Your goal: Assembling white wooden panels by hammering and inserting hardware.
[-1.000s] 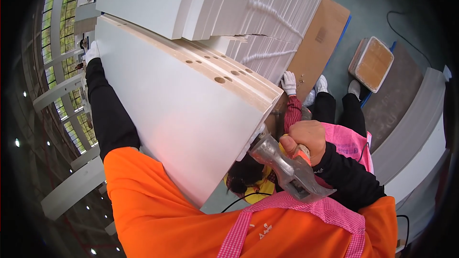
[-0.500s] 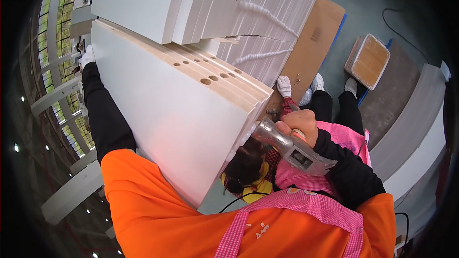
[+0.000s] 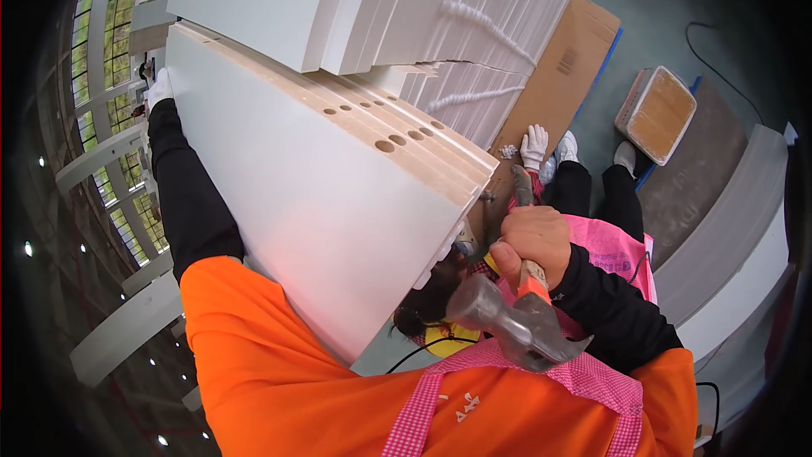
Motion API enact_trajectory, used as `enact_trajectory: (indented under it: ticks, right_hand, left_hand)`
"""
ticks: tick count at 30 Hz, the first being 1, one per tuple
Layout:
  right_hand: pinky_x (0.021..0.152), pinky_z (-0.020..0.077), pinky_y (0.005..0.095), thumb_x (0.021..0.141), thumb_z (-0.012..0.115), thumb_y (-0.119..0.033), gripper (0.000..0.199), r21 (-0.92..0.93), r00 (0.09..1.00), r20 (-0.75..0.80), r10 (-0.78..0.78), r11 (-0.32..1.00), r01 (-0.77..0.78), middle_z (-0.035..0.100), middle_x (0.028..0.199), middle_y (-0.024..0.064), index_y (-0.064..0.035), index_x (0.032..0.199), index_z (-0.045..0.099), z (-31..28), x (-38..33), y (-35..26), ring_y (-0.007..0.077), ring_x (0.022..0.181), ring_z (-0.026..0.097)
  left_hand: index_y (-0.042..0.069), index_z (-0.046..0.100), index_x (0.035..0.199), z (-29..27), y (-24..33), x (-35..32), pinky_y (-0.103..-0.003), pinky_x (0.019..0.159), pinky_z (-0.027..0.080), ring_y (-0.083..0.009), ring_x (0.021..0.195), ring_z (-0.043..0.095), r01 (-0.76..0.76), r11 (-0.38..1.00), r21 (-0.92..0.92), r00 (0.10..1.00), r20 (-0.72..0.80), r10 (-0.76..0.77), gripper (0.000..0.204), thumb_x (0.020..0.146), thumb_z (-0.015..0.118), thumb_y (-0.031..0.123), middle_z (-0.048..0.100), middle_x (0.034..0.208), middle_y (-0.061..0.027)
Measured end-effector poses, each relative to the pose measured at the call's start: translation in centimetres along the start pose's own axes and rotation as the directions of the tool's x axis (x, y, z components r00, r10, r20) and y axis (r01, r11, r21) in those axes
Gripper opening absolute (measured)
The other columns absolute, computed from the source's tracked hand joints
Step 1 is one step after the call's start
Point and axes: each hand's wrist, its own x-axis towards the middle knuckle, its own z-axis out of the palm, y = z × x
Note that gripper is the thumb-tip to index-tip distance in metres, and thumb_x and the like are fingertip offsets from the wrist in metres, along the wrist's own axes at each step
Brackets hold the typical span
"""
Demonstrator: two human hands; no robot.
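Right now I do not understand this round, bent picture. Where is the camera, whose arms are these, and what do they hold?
The camera sits on a person's head and looks down, so its wide lens bends straight edges. The orange sleeves with black cuffs are that person's own arms. The left hand, in a white glove, rests on the far end of a large white wooden panel with drilled holes along its raw edge. The bare right hand has its grip closed around a steel claw hammer with an orange handle. More white panels are stacked behind. Below, another person in a pink apron crouches, one white-gloved hand on flat brown cardboard.
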Motion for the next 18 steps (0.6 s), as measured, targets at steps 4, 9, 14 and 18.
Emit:
enact_trajectory:
  ticks: [4,9,14,18]
  right_hand:
    - [0.037,0.0277,0.0359,0.074,0.064,-0.009,0.034,0.006,0.998,0.054,0.042,0.999,-0.042,0.036,0.046,0.0078,-0.0048,0.049,0.041,-0.4,-0.4,-0.1,0.0254,0.036,0.038]
    - [0.037,0.0281,0.0361,0.072,0.065,-0.009,0.034,0.072,1.0,0.002,-0.029,0.997,0.028,0.035,0.045,0.0075,-0.0048,0.049,0.041,0.5,1.3,-1.1,0.0253,0.036,0.039]
    - [0.037,0.0291,0.0354,0.075,0.065,-0.011,0.036,0.067,0.999,0.027,-0.029,0.997,0.027,0.035,0.045,0.0072,-0.0054,0.049,0.041,-0.4,0.7,-1.0,0.0245,0.037,0.04]
    - [0.036,0.0287,0.0345,0.075,0.064,-0.011,0.037,0.061,0.997,0.052,0.06,0.996,-0.063,0.035,0.046,0.0068,-0.0054,0.049,0.039,0.6,1.3,-0.5,0.0233,0.037,0.04]
  left_hand:
    - [0.007,0.059,0.107,0.4,0.9,-0.2,-0.045,0.091,0.036,-0.0414,0.111,0.047,-0.09,0.996,0.013,0.996,-0.024,0.09,0.069,0.083,0.027,0.064,0.055,0.108,-0.0295]
    - [0.007,0.06,0.105,0.6,2.1,-1.5,-0.044,0.092,0.036,-0.0417,0.11,0.048,0.109,0.98,-0.17,0.994,0.011,-0.108,0.07,0.081,0.029,0.065,0.055,0.107,-0.0309]
    - [0.015,0.061,0.107,0.3,2.7,-1.7,-0.045,0.089,0.038,-0.0423,0.107,0.05,-0.045,0.987,-0.151,0.999,0.024,0.049,0.063,0.083,0.03,0.064,0.057,0.102,-0.0312]
    - [0.007,0.061,0.107,-0.7,1.4,-1.0,-0.044,0.09,0.037,-0.0401,0.11,0.048,0.119,0.977,-0.178,0.992,-0.009,-0.123,0.074,0.081,0.029,0.068,0.057,0.106,-0.0277]
